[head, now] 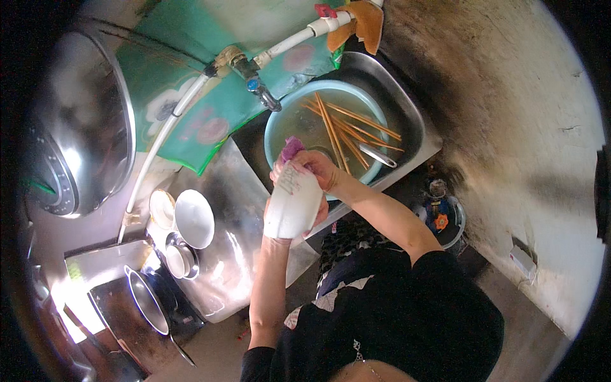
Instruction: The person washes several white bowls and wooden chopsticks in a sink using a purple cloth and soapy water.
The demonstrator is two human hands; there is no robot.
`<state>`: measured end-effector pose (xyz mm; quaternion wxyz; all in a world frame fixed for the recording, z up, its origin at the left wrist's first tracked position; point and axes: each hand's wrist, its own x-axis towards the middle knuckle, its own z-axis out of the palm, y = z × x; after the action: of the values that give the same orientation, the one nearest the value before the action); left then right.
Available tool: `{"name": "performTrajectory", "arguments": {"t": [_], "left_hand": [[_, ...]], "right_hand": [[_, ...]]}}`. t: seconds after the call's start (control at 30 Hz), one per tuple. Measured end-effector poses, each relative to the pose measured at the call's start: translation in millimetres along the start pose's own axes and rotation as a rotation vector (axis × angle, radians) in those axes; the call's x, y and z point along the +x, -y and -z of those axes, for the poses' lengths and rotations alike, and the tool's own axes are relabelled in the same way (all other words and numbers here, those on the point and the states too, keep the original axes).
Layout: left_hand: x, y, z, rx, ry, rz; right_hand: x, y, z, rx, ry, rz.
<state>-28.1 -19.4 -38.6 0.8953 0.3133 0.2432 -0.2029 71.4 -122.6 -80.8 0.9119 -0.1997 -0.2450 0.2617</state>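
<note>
My left hand grips a white bowl tilted on its side, with its outer wall facing up towards me. My right hand holds a purple cloth against the bowl's far edge. Both hands are over the near rim of a light blue basin, which stands in a metal sink. Cloudy water fills the basin. Several wooden chopsticks lean in it, beside a metal utensil handle. The bowl hides parts of both hands.
A faucet on a white pipe juts over the basin. On the metal counter, left, are a white bowl and smaller stacked bowls. A pan lies farther left. Bottles stand right of me.
</note>
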Motion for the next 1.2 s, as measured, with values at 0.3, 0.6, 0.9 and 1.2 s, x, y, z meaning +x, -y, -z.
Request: {"name": "performTrajectory", "arguments": {"t": [0.3,0.6,0.9,1.2], "left_hand": [[-27,-12,-4,-0.544,0.100,0.060],[-10,-7,7,-0.222,-0.081,-0.344],[-34,-75,13,0.330,-0.104,0.004],[-19,-50,5,0.286,-0.223,-0.163]], "right_hand": [[36,82,-83,-1.043,-0.239,-0.105],[-14,19,-130,-1.503,-0.312,0.223],[26,41,-95,-0.783,-0.487,-0.345],[28,63,-72,-1.043,-0.270,-0.340]]}}
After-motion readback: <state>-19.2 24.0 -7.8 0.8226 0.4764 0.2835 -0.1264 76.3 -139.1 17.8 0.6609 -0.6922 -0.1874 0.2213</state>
